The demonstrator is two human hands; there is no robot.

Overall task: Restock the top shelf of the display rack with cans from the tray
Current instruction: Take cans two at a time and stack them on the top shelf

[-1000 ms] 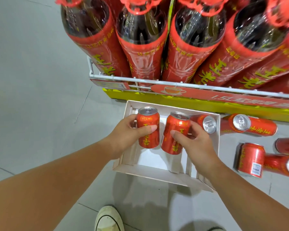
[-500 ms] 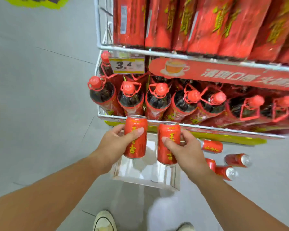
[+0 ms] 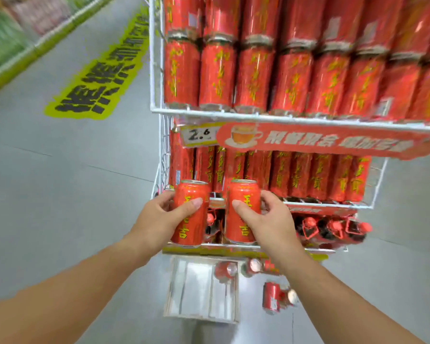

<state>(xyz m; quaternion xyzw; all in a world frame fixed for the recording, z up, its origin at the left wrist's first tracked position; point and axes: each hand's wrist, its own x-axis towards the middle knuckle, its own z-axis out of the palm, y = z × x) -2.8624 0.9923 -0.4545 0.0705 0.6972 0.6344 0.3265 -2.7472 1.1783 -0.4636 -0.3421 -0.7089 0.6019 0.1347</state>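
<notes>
The left hand (image 3: 157,219) grasps the left can (image 3: 191,192), a red metal cylinder held upright, with the thumb across its printed front. The right hand (image 3: 268,222) grasps the right can (image 3: 246,194) the same way. The two cans are side by side, slightly apart, in front of the white wire rack (image 3: 157,111). Its upper shelf (image 3: 233,116) carries stacked glossy red cans (image 3: 216,75). The tray (image 3: 201,316), a shallow white rectangular carton, lies on the smooth grey floor (image 3: 72,194), with loose cans (image 3: 273,297) beside it.
</notes>
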